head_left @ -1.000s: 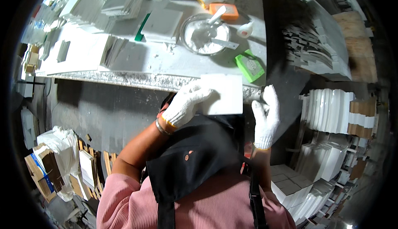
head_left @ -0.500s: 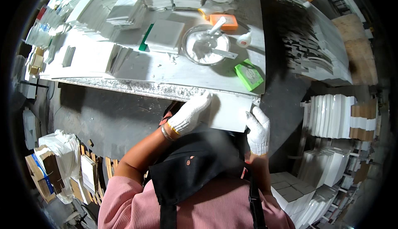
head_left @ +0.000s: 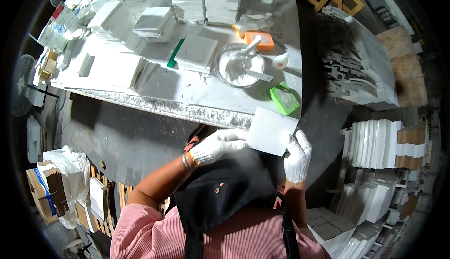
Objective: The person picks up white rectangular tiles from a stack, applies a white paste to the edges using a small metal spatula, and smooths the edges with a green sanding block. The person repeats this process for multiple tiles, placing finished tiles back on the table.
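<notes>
A square white tile (head_left: pixel 271 130) is held out over the table's front edge, in front of my body. My right hand (head_left: pixel 297 158), in a white knitted glove, pinches it at its lower right corner. My left hand (head_left: pixel 218 146), gloved the same way, lies at its left edge with the fingers stretched out and their tips against it. Beyond the tile, a green box (head_left: pixel 284 99) lies on the table. Farther back is a clear bowl (head_left: pixel 217 67) of white paste, with a white-handled tool (head_left: pixel 253 45) and a flat metal blade (head_left: pixel 260 75) in it.
On the white table (head_left: pixel 197 99) stand an orange box (head_left: pixel 259 40), a small white bottle (head_left: pixel 280 61) and a short tile stack (head_left: pixel 197 50) beside a green strip (head_left: pixel 176 53). Taller tile stacks (head_left: pixel 224 1) fill the back. More white slabs (head_left: pixel 375 144) stand at the right.
The tile has shifted right and turned slightly, held by my right hand. My left hand has drawn back from its upper left corner to its left edge. The view has shifted a little.
</notes>
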Demonstrator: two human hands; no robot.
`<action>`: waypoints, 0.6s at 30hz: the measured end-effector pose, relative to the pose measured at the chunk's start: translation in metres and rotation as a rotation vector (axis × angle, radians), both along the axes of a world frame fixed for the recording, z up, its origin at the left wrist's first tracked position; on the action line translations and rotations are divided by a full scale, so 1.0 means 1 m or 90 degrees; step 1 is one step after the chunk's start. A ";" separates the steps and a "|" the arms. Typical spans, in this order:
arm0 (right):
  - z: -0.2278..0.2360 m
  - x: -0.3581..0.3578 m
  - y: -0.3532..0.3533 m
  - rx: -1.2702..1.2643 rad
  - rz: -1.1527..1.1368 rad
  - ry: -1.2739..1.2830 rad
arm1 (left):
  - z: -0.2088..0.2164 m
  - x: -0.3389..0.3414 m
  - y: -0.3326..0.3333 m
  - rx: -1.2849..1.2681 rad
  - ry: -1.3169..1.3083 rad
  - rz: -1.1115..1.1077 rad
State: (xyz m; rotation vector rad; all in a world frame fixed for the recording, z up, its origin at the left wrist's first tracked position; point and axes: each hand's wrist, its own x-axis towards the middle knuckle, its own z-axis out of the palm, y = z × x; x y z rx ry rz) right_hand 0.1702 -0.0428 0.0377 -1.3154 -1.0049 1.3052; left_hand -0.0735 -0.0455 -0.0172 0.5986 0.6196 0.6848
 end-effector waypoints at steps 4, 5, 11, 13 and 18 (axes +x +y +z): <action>-0.002 -0.009 0.011 0.044 0.071 -0.078 | 0.022 -0.010 -0.011 0.042 -0.020 0.036; -0.020 -0.010 0.013 0.055 0.053 -0.025 | 0.033 -0.014 -0.012 0.055 -0.007 0.047; 0.007 -0.061 0.018 0.068 0.112 0.017 | 0.062 -0.042 -0.010 0.099 0.159 0.306; 0.022 -0.076 0.021 0.044 0.157 0.019 | 0.072 -0.074 -0.010 0.225 0.279 0.419; 0.020 -0.061 0.025 -0.008 0.182 0.000 | 0.134 -0.190 0.037 0.302 0.309 0.621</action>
